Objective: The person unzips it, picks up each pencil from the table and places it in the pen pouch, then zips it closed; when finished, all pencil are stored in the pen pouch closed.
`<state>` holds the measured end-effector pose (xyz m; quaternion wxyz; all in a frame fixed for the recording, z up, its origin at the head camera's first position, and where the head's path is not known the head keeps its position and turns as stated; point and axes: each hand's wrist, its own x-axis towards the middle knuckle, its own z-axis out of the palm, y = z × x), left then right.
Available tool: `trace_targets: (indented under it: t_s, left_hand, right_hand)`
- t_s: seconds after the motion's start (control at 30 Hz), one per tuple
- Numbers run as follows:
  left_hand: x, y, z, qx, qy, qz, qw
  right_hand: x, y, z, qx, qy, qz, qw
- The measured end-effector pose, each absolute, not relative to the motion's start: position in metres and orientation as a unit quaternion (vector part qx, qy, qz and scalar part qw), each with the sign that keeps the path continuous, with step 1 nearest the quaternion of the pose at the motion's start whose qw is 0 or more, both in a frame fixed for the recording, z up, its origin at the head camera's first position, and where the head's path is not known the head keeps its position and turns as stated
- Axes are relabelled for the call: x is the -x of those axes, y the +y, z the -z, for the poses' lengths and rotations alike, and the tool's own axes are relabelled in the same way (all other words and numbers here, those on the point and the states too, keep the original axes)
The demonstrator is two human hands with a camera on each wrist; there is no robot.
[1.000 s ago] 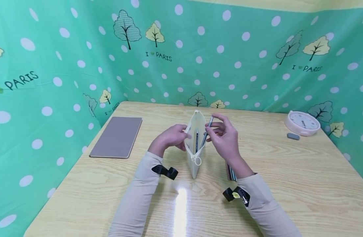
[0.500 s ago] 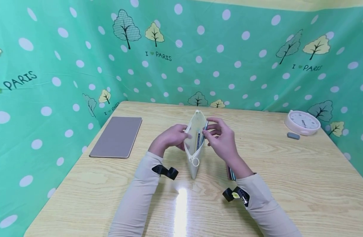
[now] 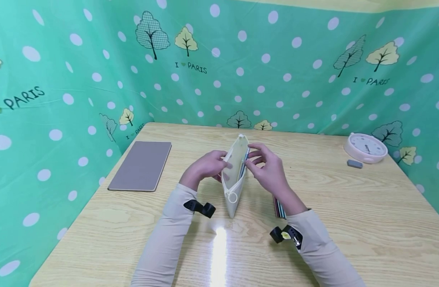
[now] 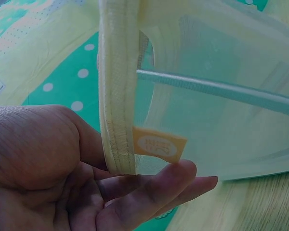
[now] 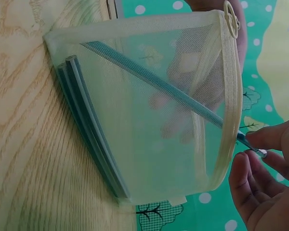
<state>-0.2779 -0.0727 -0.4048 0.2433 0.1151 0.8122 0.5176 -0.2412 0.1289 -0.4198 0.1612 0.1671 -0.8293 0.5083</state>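
Observation:
A pale cream mesh pouch [image 3: 232,205] stands upright, its zipped mouth spread wide. My left hand [image 3: 206,166] grips its left edge; in the left wrist view the thumb is inside and the fingers [image 4: 149,197] lie outside near an orange tag [image 4: 159,144]. My right hand [image 3: 269,167] pinches the end of a blue-grey pencil [image 5: 159,86] between thumb and fingertips at the mouth. Most of that pencil slants inside the mesh. Several other pencils [image 5: 89,125] lie together along the pouch's bottom, seen from the right wrist.
Several dark and blue pencils [image 3: 279,209] lie on the table beneath my right wrist. A grey notebook [image 3: 142,166] is at the left. At the far right are a round pink-white clock [image 3: 366,148] and a small blue-grey eraser [image 3: 354,164]. A patterned green curtain [image 3: 205,95] hangs behind.
The pinched pencil has gone down deeper into the pouch, with my right hand moving slightly down and left. The pouch's ring end has swung a little left. My left hand stays in place.

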Motion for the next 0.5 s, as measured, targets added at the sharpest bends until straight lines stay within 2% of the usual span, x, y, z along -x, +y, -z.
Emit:
trace_targets:
  t_s: [0.5]
  left_hand:
    - [0.2759,-0.0688,0.4022,-0.105,0.816,-0.519,0.232]
  right_hand:
    - [0.2394,0.1307,0.4166,-0.168,-0.838,-0.500,0.139]
